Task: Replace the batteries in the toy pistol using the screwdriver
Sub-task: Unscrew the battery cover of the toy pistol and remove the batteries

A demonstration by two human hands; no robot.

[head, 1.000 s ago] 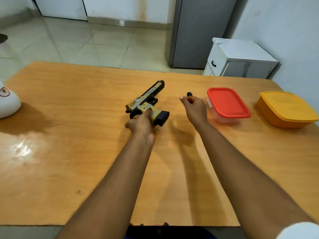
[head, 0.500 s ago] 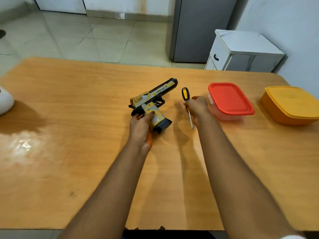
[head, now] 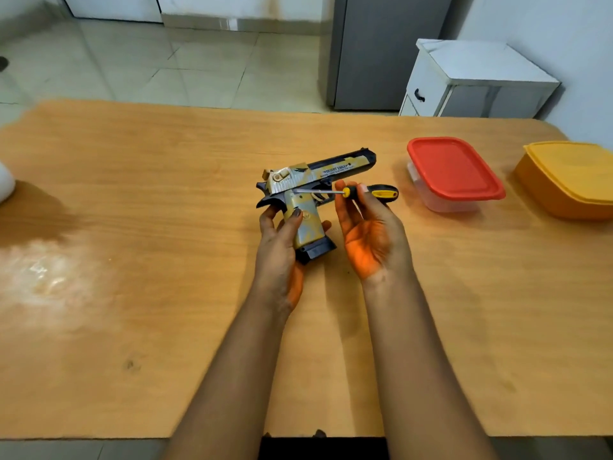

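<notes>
The toy pistol [head: 311, 180], gold and black with its barrel pointing right, is held just above the middle of the wooden table [head: 166, 293]. My left hand [head: 282, 247] grips its handle from below. My right hand [head: 371, 234], palm up, holds the screwdriver [head: 381, 193] by its black and yellow handle with the fingertips. The metal shaft lies level, pointing left, and its tip meets the pistol's frame just above the grip.
A clear container with a red lid [head: 454, 171] stands right of the hands, and a yellow lidded container [head: 570, 177] sits at the table's right edge. A white object [head: 5, 184] shows at the far left. A white cabinet [head: 471, 81] and grey appliance [head: 381, 51] stand behind.
My left hand lifted and turned the pistol so the barrel points right. My right hand swung the screwdriver from upright to level and brought its tip to the pistol's frame.
</notes>
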